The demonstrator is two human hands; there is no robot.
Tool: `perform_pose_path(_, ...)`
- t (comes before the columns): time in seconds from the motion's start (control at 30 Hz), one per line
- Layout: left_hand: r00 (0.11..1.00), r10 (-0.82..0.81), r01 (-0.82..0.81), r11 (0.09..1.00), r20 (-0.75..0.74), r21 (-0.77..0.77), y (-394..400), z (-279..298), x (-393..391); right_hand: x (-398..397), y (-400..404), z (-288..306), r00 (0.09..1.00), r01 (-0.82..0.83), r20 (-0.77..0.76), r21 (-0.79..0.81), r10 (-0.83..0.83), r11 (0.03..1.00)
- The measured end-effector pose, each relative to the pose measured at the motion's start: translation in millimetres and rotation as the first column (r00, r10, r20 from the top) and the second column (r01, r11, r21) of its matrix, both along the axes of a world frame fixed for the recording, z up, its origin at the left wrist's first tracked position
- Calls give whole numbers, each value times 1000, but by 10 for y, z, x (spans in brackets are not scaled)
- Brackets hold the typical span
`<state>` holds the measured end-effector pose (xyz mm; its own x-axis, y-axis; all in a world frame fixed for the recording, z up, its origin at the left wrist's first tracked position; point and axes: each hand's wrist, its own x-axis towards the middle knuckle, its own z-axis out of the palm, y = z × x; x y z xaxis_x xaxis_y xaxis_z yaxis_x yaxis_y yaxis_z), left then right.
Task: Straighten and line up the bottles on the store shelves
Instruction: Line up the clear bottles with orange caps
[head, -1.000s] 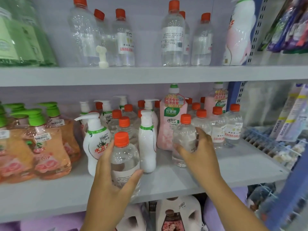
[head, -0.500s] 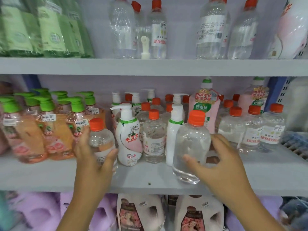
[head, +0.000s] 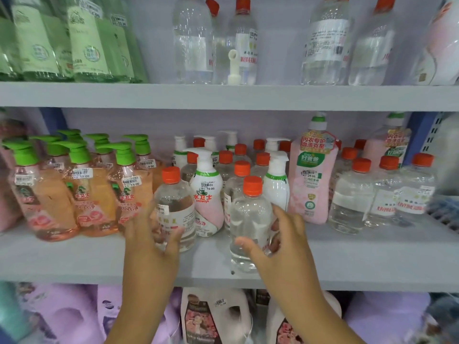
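Nearest: lower shelf with lilac jugs (head: 62, 316) and white jugs (head: 218, 316) bearing a dark floral label; text unreadable.

Middle shelf (head: 372, 264), front edge: both hands at work on clear orange-capped bottles. Left hand (head: 151, 242) wrapped round left clear bottle (head: 175, 207), grip closed on its lower body; bottle upright, just beside the white-and-pink pump bottle (head: 207, 194), close to the orange soap bottles (head: 96, 189). Right hand (head: 280, 242) holding right clear bottle (head: 249, 224), thumb across the front, fingers behind; bottle upright, nearest the shelf edge, ahead of its row. Base contact with shelf not certain.

Step in hand (judged): setting two stray front bottles into line with the rest. Next move likely calls for pushing the right bottle back and turning its label forward, then squaring the left one; care needed not to knock the tight cluster behind.

Writing, mid-depth: pump bottle reads "水卫士 seaways", tag "10.00". Orange soap tags "19.00", one "9.00". Tall pink bottle (head: 313, 182): "内衣专护 血渍克星", "好爸爸", tag "29.00". Clear bottles at right (head: 387, 194): "JUNYIME".

Farthest: top shelf (head: 223, 95) carrying green bottles (head: 74, 40) and tall clear bottles (head: 193, 40); small white cap-like piece (head: 233, 68) standing loose among them.
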<state>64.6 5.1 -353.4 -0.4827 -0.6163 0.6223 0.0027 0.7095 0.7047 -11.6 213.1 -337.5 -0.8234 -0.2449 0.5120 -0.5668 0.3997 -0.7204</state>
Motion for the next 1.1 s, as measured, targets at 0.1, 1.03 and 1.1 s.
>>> perform_pose_path(0.1,1000,-1,-1,990,19,140,20,-17,-19,8,-63,-7,1000,0,14,-80,1,997)
perform_pose_path(1.03,804,-595,594,802,6,66,1927,209,-859,-1398,1434,322,928,364,-85,2,-363,931)
perform_pose_path(1.1,840,-542,542,837,-20,76,2054,346,-1097,-1446,1356,260,919,384,-162,152,-361,911)
